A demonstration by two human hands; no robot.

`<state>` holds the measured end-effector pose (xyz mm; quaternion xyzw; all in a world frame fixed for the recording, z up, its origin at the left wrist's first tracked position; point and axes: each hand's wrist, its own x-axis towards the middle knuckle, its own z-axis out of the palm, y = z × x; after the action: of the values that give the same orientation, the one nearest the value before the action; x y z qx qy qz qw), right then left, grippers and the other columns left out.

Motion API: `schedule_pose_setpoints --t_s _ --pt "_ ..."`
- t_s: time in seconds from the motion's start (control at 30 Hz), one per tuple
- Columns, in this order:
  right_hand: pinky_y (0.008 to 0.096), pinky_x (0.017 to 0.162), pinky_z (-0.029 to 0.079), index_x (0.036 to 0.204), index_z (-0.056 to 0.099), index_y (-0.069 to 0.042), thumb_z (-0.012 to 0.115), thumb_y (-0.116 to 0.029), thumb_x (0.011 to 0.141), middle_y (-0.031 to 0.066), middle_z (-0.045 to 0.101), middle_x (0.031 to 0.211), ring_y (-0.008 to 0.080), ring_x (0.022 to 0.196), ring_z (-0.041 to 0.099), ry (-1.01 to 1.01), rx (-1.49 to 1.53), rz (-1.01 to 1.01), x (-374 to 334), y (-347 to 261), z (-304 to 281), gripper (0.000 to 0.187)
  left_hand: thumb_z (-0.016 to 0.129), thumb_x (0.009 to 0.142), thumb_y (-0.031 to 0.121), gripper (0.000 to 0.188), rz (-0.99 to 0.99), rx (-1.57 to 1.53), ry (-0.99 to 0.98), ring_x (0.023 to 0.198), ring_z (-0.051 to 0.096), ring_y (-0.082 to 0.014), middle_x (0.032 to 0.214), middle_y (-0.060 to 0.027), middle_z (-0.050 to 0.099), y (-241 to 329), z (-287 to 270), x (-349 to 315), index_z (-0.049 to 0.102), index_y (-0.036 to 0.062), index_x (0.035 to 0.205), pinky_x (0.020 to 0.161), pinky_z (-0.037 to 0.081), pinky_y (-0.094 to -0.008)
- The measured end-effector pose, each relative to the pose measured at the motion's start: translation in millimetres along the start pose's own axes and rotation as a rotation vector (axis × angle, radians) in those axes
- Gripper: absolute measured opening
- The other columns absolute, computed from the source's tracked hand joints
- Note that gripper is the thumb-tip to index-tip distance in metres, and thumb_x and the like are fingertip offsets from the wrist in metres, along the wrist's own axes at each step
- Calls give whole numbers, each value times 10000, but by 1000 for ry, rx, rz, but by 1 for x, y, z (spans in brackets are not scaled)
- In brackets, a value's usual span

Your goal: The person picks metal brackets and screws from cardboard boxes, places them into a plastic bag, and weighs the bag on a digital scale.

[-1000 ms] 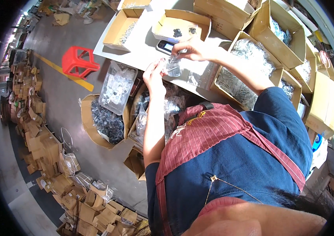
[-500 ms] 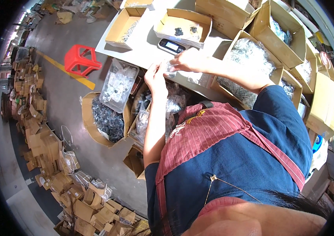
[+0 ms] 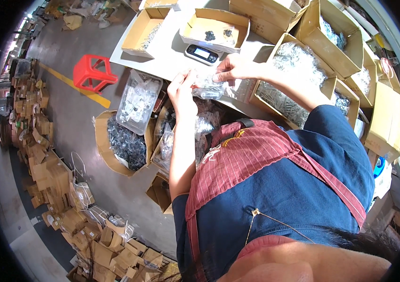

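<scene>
A small clear plastic bag [image 3: 207, 88] is stretched between my hands at the near edge of the white table [image 3: 172, 66]. My left hand [image 3: 182, 90] pinches its left side. My right hand [image 3: 235, 70] grips its upper right side, thumb and fingers together. Something greyish shows in the lower part of the bag, too small to make out. Just beyond the hands lies a dark handheld device with a lit display [image 3: 201, 54]. Behind it, a shallow cardboard box [image 3: 190, 35] holds two small clusters of black parts.
Another cardboard tray [image 3: 132, 43] holds metal pieces. At right stand cardboard boxes [image 3: 334, 70] of clear bags. Below the table's left edge are a clear plastic bin [image 3: 136, 123] and a carton [image 3: 103, 141] of dark bagged parts. A red stool [image 3: 84, 73] stands on the floor.
The bag shows larger and more spread out between my hands. My left hand has shifted slightly left, and my right hand has drawn a little away from it.
</scene>
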<state>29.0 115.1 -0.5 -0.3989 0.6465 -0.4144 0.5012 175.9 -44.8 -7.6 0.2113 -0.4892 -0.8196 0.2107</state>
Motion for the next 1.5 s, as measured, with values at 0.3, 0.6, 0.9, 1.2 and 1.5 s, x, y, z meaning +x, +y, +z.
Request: schedule_pose_setpoints --t_s 0.3,0.6,0.9,1.2,1.5 --pt "412 748 533 873 675 11 667 -218 826 184 649 893 340 833 660 461 -1036 -160 -4 8 3 234 666 873 79 154 342 879 -1 814 670 -225 909 -127 702 -26 -4 14 670 -21 989 744 530 -339" --pt "257 459 516 956 723 -46 618 -164 864 36 661 681 85 546 611 592 -193 -41 16 -8 -68 183 621 893 123 137 473 1090 0 887 647 -310 919 -147 687 -27 -7 16 670 1 930 821 507 -393" --pt "431 747 572 882 723 -21 680 -271 771 197 706 861 349 833 701 707 -1220 233 94 71 -132 276 665 893 75 142 194 632 -77 677 651 -133 790 -96 698 -40 1 28 690 -45 965 628 516 -264" --pt "171 465 415 1110 703 -90 604 -195 911 -15 657 804 42 550 540 332 -108 -270 34 -10 -77 246 672 892 44 112 70 312 -59 573 549 -63 763 -37 664 -30 -4 25 690 -49 950 525 443 -200" --pt "335 705 554 1092 689 -68 630 -171 866 93 715 978 212 807 680 707 -832 -123 49 31 -114 256 676 886 37 114 -7 200 -72 574 535 -73 734 -23 626 -36 -5 41 686 -40 971 525 428 -205"
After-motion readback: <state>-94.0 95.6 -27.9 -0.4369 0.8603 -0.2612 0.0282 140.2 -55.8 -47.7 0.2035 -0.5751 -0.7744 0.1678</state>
